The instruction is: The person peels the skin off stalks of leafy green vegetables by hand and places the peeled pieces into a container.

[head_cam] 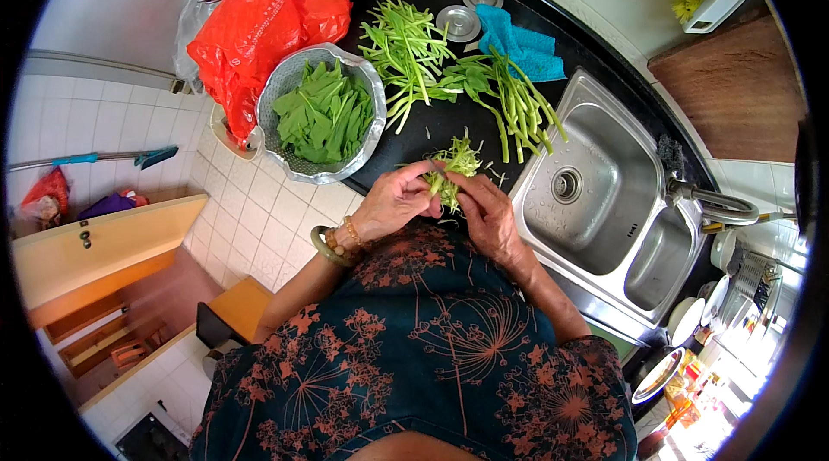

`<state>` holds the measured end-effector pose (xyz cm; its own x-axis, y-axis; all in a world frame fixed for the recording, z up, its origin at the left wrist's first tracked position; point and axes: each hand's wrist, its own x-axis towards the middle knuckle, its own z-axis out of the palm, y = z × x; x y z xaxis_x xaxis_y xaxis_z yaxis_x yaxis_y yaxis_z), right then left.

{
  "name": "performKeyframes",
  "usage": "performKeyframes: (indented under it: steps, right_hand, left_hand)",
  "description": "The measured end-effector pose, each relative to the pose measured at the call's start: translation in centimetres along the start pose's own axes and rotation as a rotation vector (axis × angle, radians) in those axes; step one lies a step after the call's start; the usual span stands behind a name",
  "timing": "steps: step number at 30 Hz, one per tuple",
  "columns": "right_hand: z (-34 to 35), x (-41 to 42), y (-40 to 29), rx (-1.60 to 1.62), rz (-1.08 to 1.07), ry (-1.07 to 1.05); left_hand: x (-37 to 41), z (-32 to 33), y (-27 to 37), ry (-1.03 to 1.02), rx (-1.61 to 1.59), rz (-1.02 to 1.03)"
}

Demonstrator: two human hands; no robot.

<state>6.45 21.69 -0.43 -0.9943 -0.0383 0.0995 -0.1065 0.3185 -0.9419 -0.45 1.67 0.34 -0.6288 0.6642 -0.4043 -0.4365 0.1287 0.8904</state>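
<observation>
Both hands meet at the counter's front edge, over a heap of pale green peelings (pixel 463 160). My left hand (pixel 400 197), with bracelets at its wrist, pinches a short piece of green stem (pixel 425 180). Against it my right hand (pixel 482 205) has thumb and finger closed; whether they grip a strip of peel cannot be told. Left of the hands, a metal colander (pixel 379 105) holds cut green leaves (pixel 324 114). Beyond them lie a pile of thin trimmed stems (pixel 408 46) and, to its right, a bunch of thicker leafy stems (pixel 518 105).
A double steel sink (pixel 583 189) with a faucet (pixel 712 202) stands at the right. A blue cloth (pixel 524 43) and two metal sink strainers (pixel 458 23) lie at the back. A red plastic bag (pixel 265 33) sits behind the colander. Dishes (pixel 686 320) stand beyond the sink.
</observation>
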Motion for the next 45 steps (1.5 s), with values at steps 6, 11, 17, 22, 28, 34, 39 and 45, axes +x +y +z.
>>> performKeyframes:
  steps: [6, 11, 17, 22, 28, 34, 39, 45]
  right_hand:
    - [-1.1, 0.3, 0.7, 0.065, 0.139, 0.041]
    - [-1.1, 0.4, 1.9, 0.134, 0.208, 0.115]
    - [-2.1, 0.6, 2.7, 0.292, 0.341, 0.236]
    - [-2.5, 0.4, 1.4, 0.232, 0.347, 0.129]
    - [-0.3, -0.1, -0.3, 0.135, 0.164, -0.058]
    - [0.3, -0.4, 0.0, -0.014, 0.000, -0.113]
    - [0.2, -0.4, -0.7, -0.033, 0.011, -0.113]
    - [0.6, -0.2, -0.2, -0.079, -0.030, -0.035]
  left_hand:
    - [-0.2, -0.2, 0.2, 0.001, 0.075, 0.011]
    - [-0.3, -0.5, 0.0, 0.000, 0.056, 0.024]
    - [-1.0, -0.9, -0.8, -0.011, -0.082, -0.001]
    - [-1.2, -0.8, -0.1, -0.004, -0.189, -0.057]
    - [-1.0, -0.5, 0.2, -0.039, -0.173, -0.035]
    - [-0.8, -0.2, 0.1, 0.028, -0.201, -0.045]
    - [-0.7, 0.0, -0.2, 0.050, -0.157, -0.046]
    - [-0.6, -0.1, -0.7, 0.022, -0.148, -0.050]
